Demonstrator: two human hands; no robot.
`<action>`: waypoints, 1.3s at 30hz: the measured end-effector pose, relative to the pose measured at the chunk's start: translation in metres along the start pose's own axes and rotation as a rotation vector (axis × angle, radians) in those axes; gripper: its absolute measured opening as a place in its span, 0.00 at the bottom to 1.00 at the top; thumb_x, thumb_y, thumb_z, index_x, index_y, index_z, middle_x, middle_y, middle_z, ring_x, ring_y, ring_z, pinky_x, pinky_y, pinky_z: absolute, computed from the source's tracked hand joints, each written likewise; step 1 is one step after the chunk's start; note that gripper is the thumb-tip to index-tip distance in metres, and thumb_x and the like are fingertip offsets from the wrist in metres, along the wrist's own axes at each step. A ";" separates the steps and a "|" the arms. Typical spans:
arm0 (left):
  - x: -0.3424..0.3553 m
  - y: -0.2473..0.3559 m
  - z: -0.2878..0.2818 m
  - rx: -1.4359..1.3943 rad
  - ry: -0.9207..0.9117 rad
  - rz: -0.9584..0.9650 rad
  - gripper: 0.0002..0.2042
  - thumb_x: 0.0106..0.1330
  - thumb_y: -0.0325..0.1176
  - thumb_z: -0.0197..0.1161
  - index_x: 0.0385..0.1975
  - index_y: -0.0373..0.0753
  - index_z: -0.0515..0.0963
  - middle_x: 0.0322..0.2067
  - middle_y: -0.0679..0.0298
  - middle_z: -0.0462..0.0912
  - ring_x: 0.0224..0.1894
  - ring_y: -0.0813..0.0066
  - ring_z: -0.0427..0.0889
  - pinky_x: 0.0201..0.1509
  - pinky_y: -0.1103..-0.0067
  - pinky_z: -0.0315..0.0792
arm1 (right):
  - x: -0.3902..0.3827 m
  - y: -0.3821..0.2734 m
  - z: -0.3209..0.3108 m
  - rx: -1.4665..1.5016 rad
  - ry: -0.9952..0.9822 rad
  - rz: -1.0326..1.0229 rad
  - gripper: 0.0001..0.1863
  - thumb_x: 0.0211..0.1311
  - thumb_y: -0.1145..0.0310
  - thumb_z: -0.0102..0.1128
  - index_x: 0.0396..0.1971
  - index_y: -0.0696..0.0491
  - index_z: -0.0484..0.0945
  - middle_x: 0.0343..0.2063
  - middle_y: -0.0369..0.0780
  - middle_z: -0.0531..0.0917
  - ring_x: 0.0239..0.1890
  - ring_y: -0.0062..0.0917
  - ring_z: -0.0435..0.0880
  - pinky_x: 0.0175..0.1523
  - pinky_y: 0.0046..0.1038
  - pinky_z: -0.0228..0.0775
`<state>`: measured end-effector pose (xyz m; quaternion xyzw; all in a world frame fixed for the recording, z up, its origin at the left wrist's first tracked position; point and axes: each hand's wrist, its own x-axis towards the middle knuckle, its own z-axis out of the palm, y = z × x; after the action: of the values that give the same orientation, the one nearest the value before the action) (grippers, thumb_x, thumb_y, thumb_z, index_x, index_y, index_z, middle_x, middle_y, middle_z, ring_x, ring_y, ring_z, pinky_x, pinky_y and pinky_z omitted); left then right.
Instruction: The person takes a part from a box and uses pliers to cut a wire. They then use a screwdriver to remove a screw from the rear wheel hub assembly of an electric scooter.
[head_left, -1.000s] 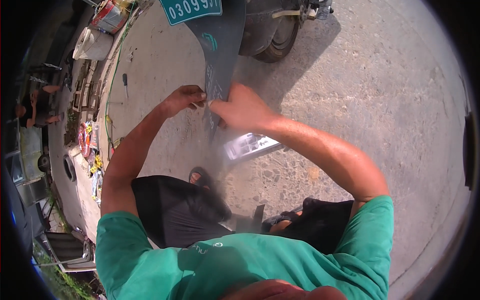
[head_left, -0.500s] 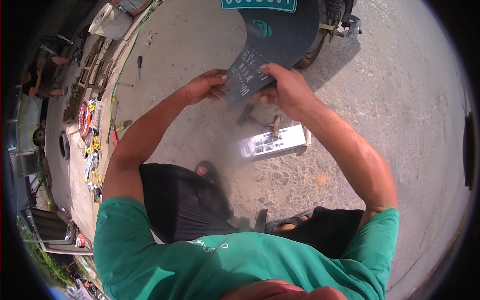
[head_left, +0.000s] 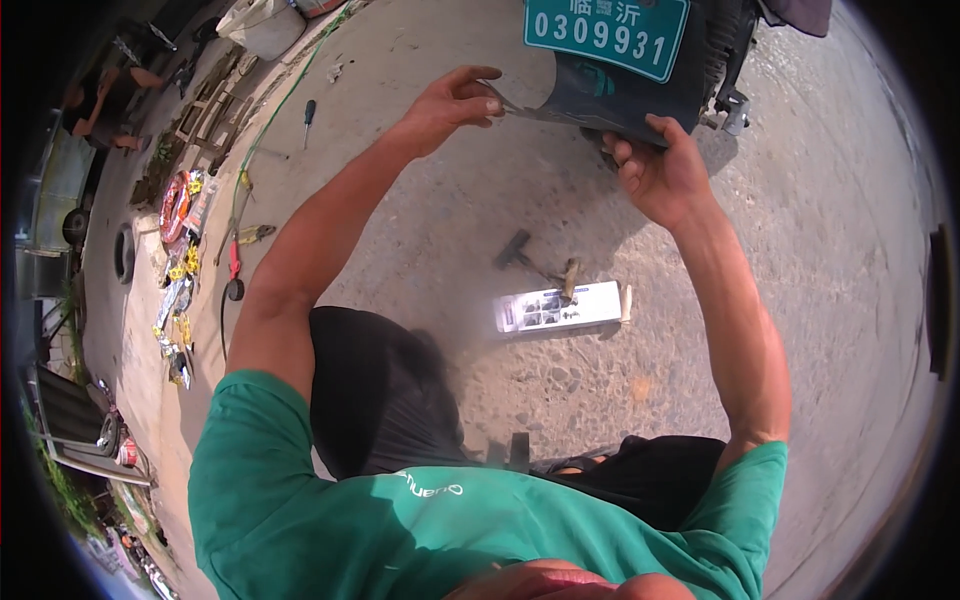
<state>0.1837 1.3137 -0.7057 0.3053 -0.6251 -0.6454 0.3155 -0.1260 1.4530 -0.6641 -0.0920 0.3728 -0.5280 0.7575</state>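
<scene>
Right now, the dark flap (head_left: 640,104) spans the gap between the two hands, its broad part reaching away beyond them. The left hand (head_left: 450,108) pinches the flap's narrow tip between thumb and fingers, while the right hand (head_left: 664,170) grips its near edge, thumb up against it and fingers curled just below. Past both hands, a green plate (head_left: 608,36) sits against the flap, nearer the right hand than the left. On the ground below and between the hands are a hammer (head_left: 514,248) and, closer to the person, a pale box (head_left: 556,308). A screwdriver (head_left: 310,120) lies well left of the left hand.
</scene>
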 end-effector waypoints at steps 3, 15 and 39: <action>0.008 0.005 0.015 0.262 0.136 0.038 0.28 0.67 0.39 0.73 0.63 0.32 0.72 0.45 0.58 0.84 0.48 0.68 0.85 0.53 0.73 0.81 | -0.011 0.019 0.020 0.000 0.222 -0.049 0.21 0.73 0.55 0.52 0.44 0.61 0.77 0.31 0.44 0.86 0.26 0.26 0.84 0.28 0.20 0.80; 0.047 0.022 0.038 0.250 0.366 0.057 0.26 0.62 0.42 0.77 0.51 0.32 0.75 0.37 0.53 0.86 0.35 0.69 0.88 0.41 0.78 0.84 | -0.077 0.022 -0.004 -1.128 0.440 -0.507 0.12 0.67 0.66 0.60 0.45 0.55 0.77 0.30 0.38 0.80 0.32 0.26 0.83 0.39 0.25 0.74; 0.077 0.015 0.023 -0.035 0.286 0.141 0.25 0.73 0.33 0.66 0.67 0.34 0.69 0.41 0.57 0.82 0.39 0.71 0.86 0.47 0.76 0.83 | -0.001 -0.042 0.023 -1.303 0.463 -0.919 0.20 0.73 0.56 0.61 0.45 0.60 0.85 0.27 0.43 0.86 0.31 0.23 0.82 0.40 0.28 0.73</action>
<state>0.1187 1.2669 -0.6895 0.3441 -0.5824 -0.5823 0.4509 -0.1417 1.4305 -0.6255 -0.5445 0.6755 -0.4688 0.1654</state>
